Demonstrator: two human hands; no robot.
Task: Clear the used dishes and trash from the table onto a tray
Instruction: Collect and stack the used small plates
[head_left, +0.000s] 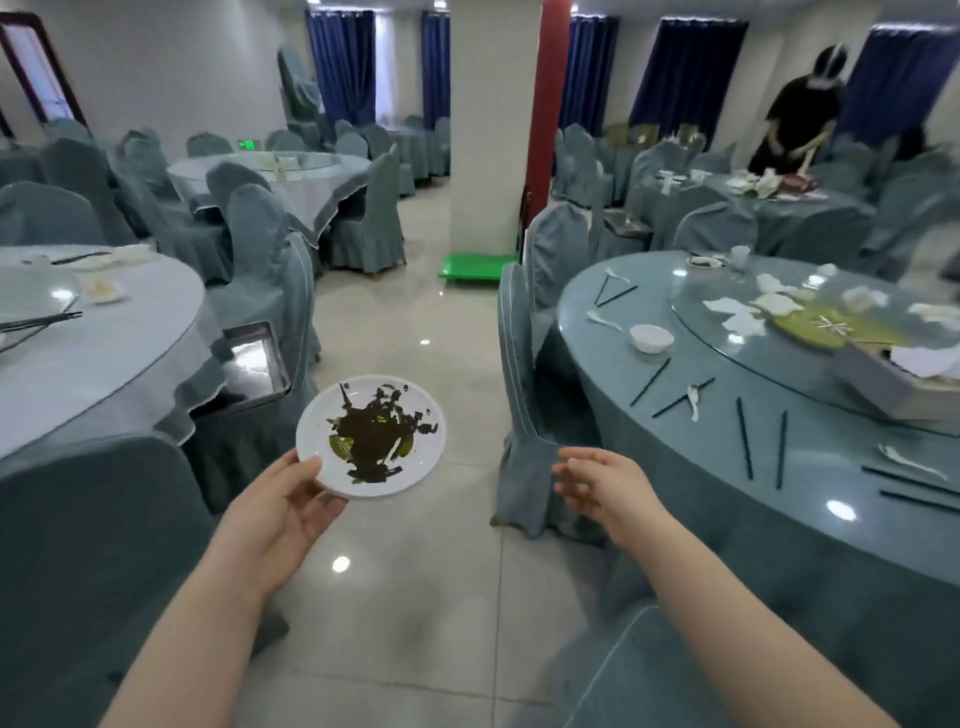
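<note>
fingers (306, 470) left hand (283, 512) grip dirty plate (371, 435) | right hand (597, 486) loose

No legible text, seemingly.

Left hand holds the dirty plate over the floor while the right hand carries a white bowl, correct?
Not quite. In the head view the right hand is empty; the white bowl sits on the table. The left hand does hold the dirty plate over the floor.

Glossy white plate (415, 415), shiny metal tray (254, 364), matt cloth chair covers (260, 249), polished floor tiles (395, 597)
</note>
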